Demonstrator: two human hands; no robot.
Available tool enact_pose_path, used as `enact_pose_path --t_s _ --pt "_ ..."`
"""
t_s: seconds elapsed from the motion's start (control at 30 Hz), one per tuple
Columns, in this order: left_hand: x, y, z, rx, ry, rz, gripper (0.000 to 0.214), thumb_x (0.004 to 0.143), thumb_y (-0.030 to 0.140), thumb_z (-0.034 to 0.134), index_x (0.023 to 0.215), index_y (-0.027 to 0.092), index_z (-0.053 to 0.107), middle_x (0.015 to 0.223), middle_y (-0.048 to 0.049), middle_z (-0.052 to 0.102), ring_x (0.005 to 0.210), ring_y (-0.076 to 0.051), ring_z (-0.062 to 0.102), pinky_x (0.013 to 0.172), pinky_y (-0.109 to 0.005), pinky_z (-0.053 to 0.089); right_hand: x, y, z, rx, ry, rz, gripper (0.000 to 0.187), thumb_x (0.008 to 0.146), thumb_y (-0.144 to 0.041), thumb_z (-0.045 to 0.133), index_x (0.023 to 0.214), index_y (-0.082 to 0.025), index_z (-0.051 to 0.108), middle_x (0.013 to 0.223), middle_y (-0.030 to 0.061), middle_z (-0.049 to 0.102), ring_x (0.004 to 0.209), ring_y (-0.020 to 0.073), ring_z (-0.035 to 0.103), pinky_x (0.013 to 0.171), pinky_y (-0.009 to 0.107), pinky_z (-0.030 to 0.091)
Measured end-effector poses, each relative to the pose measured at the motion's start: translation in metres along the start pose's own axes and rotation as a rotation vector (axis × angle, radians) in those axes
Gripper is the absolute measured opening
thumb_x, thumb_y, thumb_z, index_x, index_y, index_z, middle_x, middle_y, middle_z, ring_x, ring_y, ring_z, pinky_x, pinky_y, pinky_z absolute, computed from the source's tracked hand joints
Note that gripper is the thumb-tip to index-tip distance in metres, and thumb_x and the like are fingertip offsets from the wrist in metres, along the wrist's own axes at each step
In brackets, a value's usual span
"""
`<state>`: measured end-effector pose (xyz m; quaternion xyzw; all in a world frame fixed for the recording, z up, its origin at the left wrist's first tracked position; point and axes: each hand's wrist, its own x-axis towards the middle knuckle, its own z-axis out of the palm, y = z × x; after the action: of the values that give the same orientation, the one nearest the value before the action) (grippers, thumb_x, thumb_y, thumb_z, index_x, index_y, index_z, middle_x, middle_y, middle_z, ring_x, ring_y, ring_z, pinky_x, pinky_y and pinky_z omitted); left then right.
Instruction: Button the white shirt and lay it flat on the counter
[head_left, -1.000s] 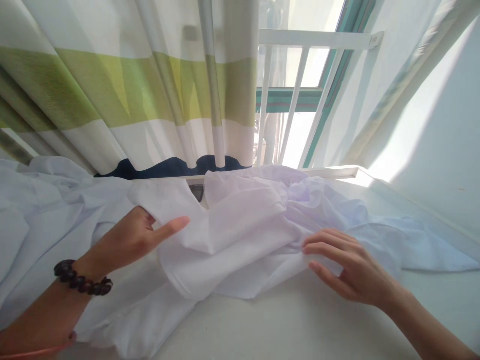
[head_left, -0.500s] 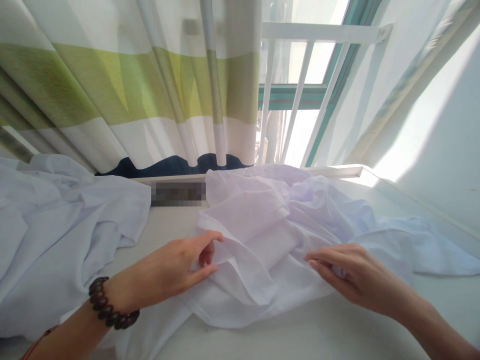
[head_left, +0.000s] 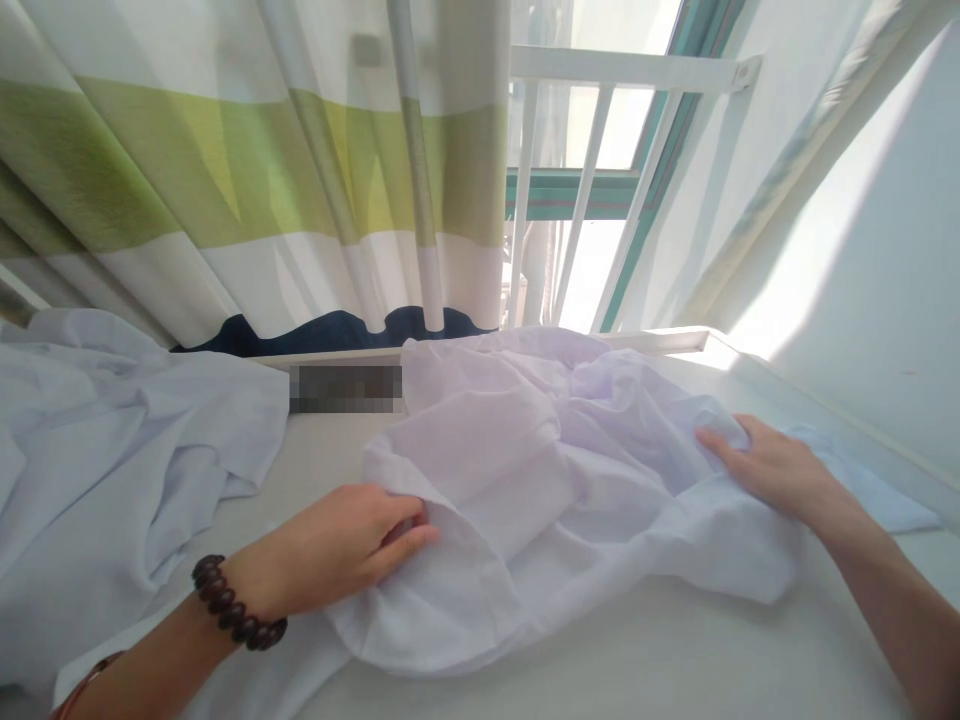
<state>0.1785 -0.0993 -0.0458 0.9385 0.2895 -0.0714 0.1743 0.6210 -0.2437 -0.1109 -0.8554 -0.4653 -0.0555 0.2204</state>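
A rumpled white garment (head_left: 487,460) of thin cloth lies bunched in front of me, its exact kind hidden by the folds. My left hand (head_left: 352,545), with a dark beaded bracelet (head_left: 232,605) at the wrist, pinches the cloth's left edge between thumb and curled fingers. On the far right side, my right hand (head_left: 776,465) grips a fold, thumb on top and fingers mostly hidden behind the cloth. Between the hands, the fabric is partly raised and creased, with a loose hem hanging toward me.
More white cloth (head_left: 97,470) lies heaped at the left on the white surface (head_left: 615,650). A raised rim runs along the back, near a blurred-out dark patch (head_left: 345,390). Behind stand a green-and-white curtain (head_left: 285,170), a white railing (head_left: 637,70) and a wall (head_left: 885,270) at right.
My right hand has moved right and away from me, and now holds the garment. My left hand has closed on the left edge. The cloth between them has spread and shifted.
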Motion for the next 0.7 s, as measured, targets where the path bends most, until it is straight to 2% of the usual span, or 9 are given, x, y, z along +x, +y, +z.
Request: enact_pose_path --t_s 0.07,0.17,0.23,0.3,0.4,0.47,0.57,0.63,0.7 --pt "0.001 -0.002 0.005 -0.004 0.046 -0.007 0.032 0.093 0.044 0.046 0.093 0.022 0.068 0.070 -0.0029 0.068 0.065 -0.022 0.064 0.060 -0.029 0.040 -0.005 -0.016 -0.005 0.021 -0.042 0.040 0.038 0.081 -0.054 0.054 0.090 -0.020 0.068 0.079 0.0115 0.072 0.070 0.0314 0.067 0.064 0.042 0.050" --pt "0.002 0.000 0.016 0.011 0.139 0.020 0.041 0.091 0.041 0.051 0.129 0.026 0.056 0.064 0.0008 0.066 0.058 -0.021 0.062 0.058 -0.030 0.040 -0.021 -0.054 -0.011 0.170 0.118 -0.096 0.033 0.082 -0.043 0.057 0.106 -0.022 0.066 0.091 0.0068 0.072 0.077 0.0260 0.067 0.071 0.039 0.052" --pt "0.005 0.004 0.024 0.028 0.200 0.038 0.052 0.091 0.031 0.050 0.142 0.027 0.042 0.068 0.0020 0.067 0.060 -0.021 0.063 0.061 -0.030 0.043 -0.037 -0.079 -0.010 0.275 0.173 -0.296 0.026 0.085 -0.033 0.056 0.107 -0.023 0.064 0.098 0.0070 0.070 0.083 0.0232 0.066 0.073 0.035 0.053" --pt "0.009 0.007 0.032 0.023 0.257 0.069 0.049 0.088 0.020 0.049 0.137 0.027 0.045 0.080 -0.0001 0.069 0.072 -0.021 0.065 0.070 -0.031 0.047 -0.055 -0.102 -0.008 0.367 0.145 -0.547 0.025 0.089 -0.021 0.051 0.112 -0.024 0.061 0.107 0.0079 0.066 0.095 0.0209 0.064 0.078 0.030 0.052" --pt "0.014 0.009 0.045 -0.070 0.303 0.099 0.030 0.083 0.014 0.050 0.111 0.022 0.053 0.091 -0.0033 0.067 0.082 -0.021 0.065 0.075 -0.031 0.048 -0.085 -0.135 -0.006 0.419 -0.056 -0.872 0.032 0.090 -0.011 0.048 0.116 -0.026 0.060 0.111 0.0080 0.063 0.099 0.0182 0.063 0.082 0.028 0.051" --pt "0.017 0.010 0.052 -0.140 0.321 0.075 0.020 0.083 0.015 0.049 0.101 0.022 0.047 0.084 -0.0017 0.064 0.073 -0.018 0.063 0.065 -0.028 0.047 -0.101 -0.152 -0.007 0.424 -0.318 -1.041 0.029 0.089 -0.010 0.048 0.110 -0.026 0.062 0.101 0.0056 0.067 0.089 0.0168 0.063 0.078 0.026 0.051" --pt "0.020 0.010 0.059 -0.143 0.362 0.058 0.008 0.086 0.017 0.045 0.091 0.022 0.041 0.069 0.0029 0.056 0.058 -0.015 0.057 0.054 -0.025 0.041 -0.115 -0.166 -0.007 0.454 -0.589 -1.032 0.019 0.088 -0.014 0.049 0.101 -0.023 0.061 0.087 0.0026 0.068 0.083 0.0155 0.062 0.077 0.025 0.049" --pt "0.022 0.012 0.060 -0.090 0.373 0.089 0.004 0.087 0.019 0.044 0.085 0.022 0.043 0.064 0.0036 0.054 0.054 -0.014 0.054 0.053 -0.025 0.038 -0.117 -0.165 -0.007 0.449 -0.599 -0.903 0.011 0.089 -0.017 0.049 0.094 -0.021 0.058 0.082 0.0018 0.066 0.077 0.0147 0.062 0.073 0.024 0.049" --pt "0.024 0.013 0.060 -0.041 0.380 0.125 0.006 0.086 0.018 0.045 0.080 0.021 0.046 0.064 0.0024 0.056 0.054 -0.014 0.054 0.054 -0.025 0.038 -0.112 -0.158 -0.006 0.436 -0.537 -0.769 0.008 0.090 -0.024 0.049 0.086 -0.021 0.054 0.075 0.0009 0.064 0.068 0.0139 0.059 0.066 0.024 0.047"
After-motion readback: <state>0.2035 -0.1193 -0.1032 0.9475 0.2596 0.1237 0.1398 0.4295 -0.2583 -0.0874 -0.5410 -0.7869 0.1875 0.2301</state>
